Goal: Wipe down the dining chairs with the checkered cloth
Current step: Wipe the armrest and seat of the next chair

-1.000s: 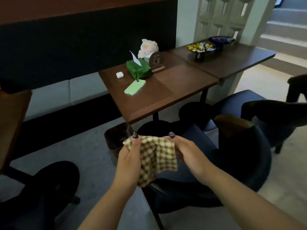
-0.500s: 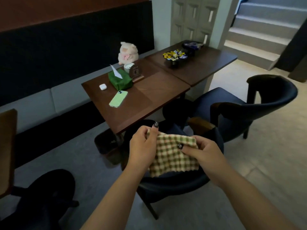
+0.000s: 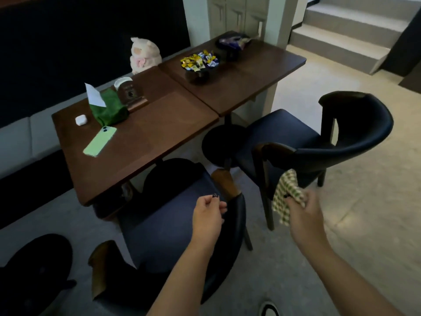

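Gripping the checkered cloth (image 3: 287, 195) in my right hand (image 3: 304, 216), I held it beside the far chair's backrest (image 3: 355, 133); my left hand (image 3: 208, 216), loosely curled and empty, hovered over the near chair (image 3: 168, 226), open floor (image 3: 364, 224) on the right.

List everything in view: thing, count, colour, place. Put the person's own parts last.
checkered cloth: one, green and cream, hanging from the right hand
near chair: one, dark blue with wooden arms, below the hands
far chair: one, dark blue, right of the tables
tables: two, dark brown, side by side
phone: one, light green, near table
earbud case: one, white, beside the tissue pack
tissue pack: one, green, near table
plush toy: one, pink-white, at the bench
candy dish: one, dark, far table
steps: grey, top right
left hand: loosely curled, holds nothing
right hand: grips the cloth
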The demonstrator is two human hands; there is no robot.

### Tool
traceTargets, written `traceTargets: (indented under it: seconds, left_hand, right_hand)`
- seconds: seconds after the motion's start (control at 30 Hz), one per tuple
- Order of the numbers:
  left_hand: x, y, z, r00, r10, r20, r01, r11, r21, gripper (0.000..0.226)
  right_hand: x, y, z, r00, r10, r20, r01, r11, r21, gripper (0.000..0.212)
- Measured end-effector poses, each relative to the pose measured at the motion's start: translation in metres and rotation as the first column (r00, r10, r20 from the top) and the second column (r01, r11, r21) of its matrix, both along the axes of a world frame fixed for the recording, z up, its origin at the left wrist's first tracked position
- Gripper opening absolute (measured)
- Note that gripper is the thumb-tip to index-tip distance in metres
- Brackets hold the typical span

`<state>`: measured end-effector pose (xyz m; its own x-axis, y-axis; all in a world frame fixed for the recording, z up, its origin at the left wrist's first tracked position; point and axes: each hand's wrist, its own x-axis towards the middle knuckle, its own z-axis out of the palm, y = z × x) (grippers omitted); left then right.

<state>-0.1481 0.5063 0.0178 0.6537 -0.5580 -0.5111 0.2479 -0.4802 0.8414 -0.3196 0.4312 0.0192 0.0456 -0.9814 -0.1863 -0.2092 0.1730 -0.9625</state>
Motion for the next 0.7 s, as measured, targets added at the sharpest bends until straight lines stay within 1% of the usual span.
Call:
traceTargets:
  seconds: [0.03,0.1,0.17,0.23,0.27,0.3,0.33,0.37,0.43,0.47,0.5,0.53,0.57,0.6,0.63,0.67,0.7]
  left_hand:
    - [-0.005,-0.012,-0.01,1.0,0.024,-0.021,-0.023,1.0,0.017,0.011]
    - [-0.007,-0.036,-0.032,0.994,0.094,-0.054,-0.09,0.994,0.061,0.013]
    - [0.002,-0.058,-0.056,0.97,0.209,-0.122,-0.193,0.972,0.132,0.017]
    - [0.017,-0.077,-0.081,0.921,0.335,-0.199,-0.296,0.934,0.2,0.017]
    - [0.025,-0.086,-0.093,0.911,0.36,-0.202,-0.316,0.923,0.218,0.018]
    - [0.033,-0.095,-0.105,0.911,0.359,-0.202,-0.314,0.923,0.222,0.019]
    - [0.04,-0.103,-0.115,0.915,0.349,-0.201,-0.308,0.928,0.208,0.02]
    - [0.047,-0.113,-0.122,0.924,0.326,-0.2,-0.289,0.938,0.193,0.018]
    - [0.061,-0.138,-0.133,0.941,0.248,-0.231,-0.207,0.961,0.186,0.019]
    - [0.067,-0.15,-0.137,0.944,0.212,-0.254,-0.163,0.966,0.203,0.024]
    - [0.072,-0.162,-0.142,0.945,0.175,-0.275,-0.107,0.963,0.246,0.037]
    - [0.076,-0.173,-0.149,0.944,0.149,-0.295,-0.058,0.954,0.296,0.051]
    - [0.079,-0.184,-0.156,0.946,0.127,-0.297,-0.023,0.943,0.332,0.06]
    - [0.08,-0.193,-0.162,0.958,0.107,-0.265,-0.003,0.931,0.366,0.063]
    - [0.08,-0.199,-0.166,0.977,0.085,-0.195,0.002,0.912,0.409,0.063]
    - [0.079,-0.204,-0.168,0.993,0.057,-0.102,-0.004,0.889,0.457,0.061]
    - [0.078,-0.206,-0.17,1.0,0.02,-0.015,-0.01,0.867,0.498,0.059]
  right_hand:
    - [0.009,-0.008,-0.013,1.0,0.024,-0.011,-0.024,1.0,0.01,0.018]
    - [0.033,-0.016,-0.042,0.993,0.11,-0.038,-0.107,0.991,0.078,0.018]
    - [0.059,-0.017,-0.07,0.98,0.193,-0.05,-0.185,0.975,0.124,0.021]
    - [0.08,-0.014,-0.096,0.961,0.271,-0.053,-0.261,0.955,0.142,0.011]
    - [0.087,-0.012,-0.107,0.952,0.303,-0.052,-0.294,0.947,0.133,0.019]
    - [0.092,-0.011,-0.116,0.94,0.337,-0.05,-0.33,0.938,0.109,0.036]
    - [0.094,-0.011,-0.12,0.928,0.369,-0.052,-0.364,0.927,0.087,0.045]
    - [0.095,-0.013,-0.123,0.918,0.393,-0.046,-0.389,0.918,0.08,0.048]
    - [0.095,-0.028,-0.129,0.922,0.386,0.015,-0.385,0.915,0.122,0.043]
    - [0.096,-0.04,-0.133,0.937,0.338,0.084,-0.348,0.923,0.164,0.042]
    - [0.097,-0.053,-0.14,0.953,0.265,0.146,-0.29,0.936,0.199,0.042]
    - [0.099,-0.07,-0.147,0.969,0.178,0.169,-0.212,0.955,0.21,0.041]
    - [0.103,-0.088,-0.153,0.983,0.097,0.157,-0.126,0.975,0.184,0.04]
    - [0.109,-0.105,-0.156,0.991,0.05,0.122,-0.066,0.988,0.137,0.039]
    - [0.118,-0.12,-0.158,0.995,0.052,0.088,-0.061,0.994,0.092,0.037]
    - [0.129,-0.131,-0.163,0.993,0.095,0.072,-0.101,0.992,0.076,0.035]
    - [0.14,-0.138,-0.173,0.983,0.164,0.077,-0.172,0.979,0.106,0.032]
